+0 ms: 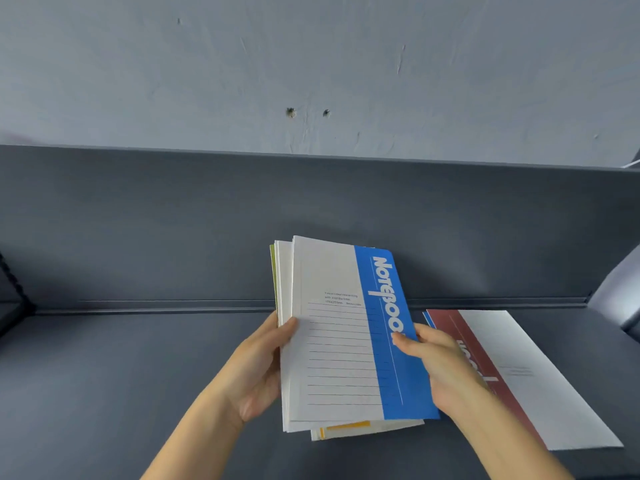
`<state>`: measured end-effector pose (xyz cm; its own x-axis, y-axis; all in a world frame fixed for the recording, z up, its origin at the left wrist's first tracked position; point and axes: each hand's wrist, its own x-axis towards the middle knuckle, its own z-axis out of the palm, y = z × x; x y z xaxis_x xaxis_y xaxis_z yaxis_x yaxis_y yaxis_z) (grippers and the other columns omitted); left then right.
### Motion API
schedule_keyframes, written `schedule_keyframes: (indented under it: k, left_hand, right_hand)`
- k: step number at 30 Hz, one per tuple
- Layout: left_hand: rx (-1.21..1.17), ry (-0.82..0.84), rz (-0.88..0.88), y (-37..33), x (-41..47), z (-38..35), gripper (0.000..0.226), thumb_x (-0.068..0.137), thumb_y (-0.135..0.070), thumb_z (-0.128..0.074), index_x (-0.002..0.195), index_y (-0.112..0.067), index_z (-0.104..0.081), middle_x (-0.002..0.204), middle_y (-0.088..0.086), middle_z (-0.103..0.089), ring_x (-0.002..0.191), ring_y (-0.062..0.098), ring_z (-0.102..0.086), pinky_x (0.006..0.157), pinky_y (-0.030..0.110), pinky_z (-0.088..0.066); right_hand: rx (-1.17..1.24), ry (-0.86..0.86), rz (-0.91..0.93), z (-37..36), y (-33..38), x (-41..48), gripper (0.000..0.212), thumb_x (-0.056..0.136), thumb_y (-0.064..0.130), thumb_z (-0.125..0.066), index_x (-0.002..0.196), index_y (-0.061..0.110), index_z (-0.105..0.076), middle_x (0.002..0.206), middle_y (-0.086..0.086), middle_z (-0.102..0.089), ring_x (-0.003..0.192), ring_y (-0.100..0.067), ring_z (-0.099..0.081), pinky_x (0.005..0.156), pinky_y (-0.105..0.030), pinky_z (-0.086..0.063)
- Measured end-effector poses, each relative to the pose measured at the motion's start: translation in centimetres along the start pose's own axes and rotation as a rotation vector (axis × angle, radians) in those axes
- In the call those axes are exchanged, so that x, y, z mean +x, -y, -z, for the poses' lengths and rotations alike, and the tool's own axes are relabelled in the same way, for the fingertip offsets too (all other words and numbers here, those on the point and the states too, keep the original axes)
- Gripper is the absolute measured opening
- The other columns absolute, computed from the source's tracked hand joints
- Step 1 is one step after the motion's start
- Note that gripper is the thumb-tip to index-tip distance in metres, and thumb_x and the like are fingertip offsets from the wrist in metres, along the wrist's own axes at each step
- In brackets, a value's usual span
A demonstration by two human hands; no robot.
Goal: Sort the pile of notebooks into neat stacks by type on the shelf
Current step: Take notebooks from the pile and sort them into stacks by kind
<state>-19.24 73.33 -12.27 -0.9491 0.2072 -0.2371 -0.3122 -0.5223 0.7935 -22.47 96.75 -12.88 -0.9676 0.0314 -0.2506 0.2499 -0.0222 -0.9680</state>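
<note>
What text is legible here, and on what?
"Noteboo": blue notebook, sideways on its blue strip; the end is covered by the right hand.
Small print on its white part: too blurred.
On the red notebook: white lettering mostly behind the right hand, small print blurred; unreadable.

Single head-worn view, looking forward and down, close over dark shelf (138, 375)

Two slim forearms (194, 431), bare to the frame's edge. The left hand (258, 368) and right hand (440, 365) are bare too, and the right seems slightly blurred.
</note>
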Motion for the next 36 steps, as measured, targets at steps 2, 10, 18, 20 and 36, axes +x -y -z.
schedule_keyframes:
  k: [2, 10, 18, 20, 36]
  left_hand:
    - [0.034, 0.031, -0.034, 0.7, 0.3, -0.1, 0.039, 0.095, -0.013, -0.05, 0.133, -0.019, -0.051, 0.125, 0.011, -0.066, 0.114, 0.033, -0.064, 0.091, 0.049, -0.055]
    - [0.171, -0.045, -0.141, 1.8, 0.5, -0.8, 0.031, 0.098, -0.011, -0.051, 0.127, -0.022, -0.054, 0.116, 0.009, -0.071, 0.103, 0.032, -0.069, 0.082, 0.049, -0.057]
    - [0.275, -0.109, -0.182, 2.3, 1.1, -1.3, 0.027, 0.099, -0.012, -0.05, 0.125, -0.02, -0.054, 0.113, 0.004, -0.072, 0.099, 0.027, -0.071, 0.071, 0.038, -0.06]
    - [0.31, -0.108, -0.193, 2.3, 1.3, -1.5, 0.027, 0.099, -0.013, -0.05, 0.125, -0.02, -0.054, 0.113, 0.004, -0.072, 0.099, 0.026, -0.071, 0.071, 0.038, -0.059]
    - [0.401, -0.11, -0.206, 3.6, 3.7, -4.1, 0.024, 0.098, -0.014, -0.051, 0.118, -0.026, -0.057, 0.108, 0.001, -0.073, 0.096, 0.028, -0.071, 0.077, 0.047, -0.058]
  right_hand:
    - [0.013, -0.002, -0.03, 1.0, -0.3, 0.0, 0.014, 0.086, 0.008, -0.066, 0.099, 0.011, -0.071, 0.095, -0.006, -0.075, 0.096, -0.029, -0.068, 0.089, -0.047, -0.052]
    - [-0.073, -0.12, 0.035, 4.4, -0.8, 0.4, 0.01, 0.089, 0.006, -0.061, 0.096, 0.012, -0.065, 0.097, -0.007, -0.072, 0.101, -0.03, -0.064, 0.097, -0.051, -0.045]
    - [-0.094, -0.282, 0.034, 9.9, -0.9, 0.4, 0.008, 0.092, 0.014, -0.059, 0.096, 0.013, -0.066, 0.096, -0.01, -0.072, 0.099, -0.038, -0.063, 0.08, -0.047, -0.045]
    - [-0.087, -0.331, 0.018, 11.8, -0.8, 0.1, 0.009, 0.092, 0.015, -0.06, 0.098, 0.014, -0.066, 0.097, -0.01, -0.072, 0.097, -0.039, -0.064, 0.084, -0.053, -0.048]
    - [-0.248, -0.462, -0.054, 22.2, 0.8, 0.5, 0.016, 0.092, 0.007, -0.058, 0.102, 0.014, -0.068, 0.093, -0.008, -0.071, 0.088, -0.032, -0.066, 0.082, -0.046, -0.052]
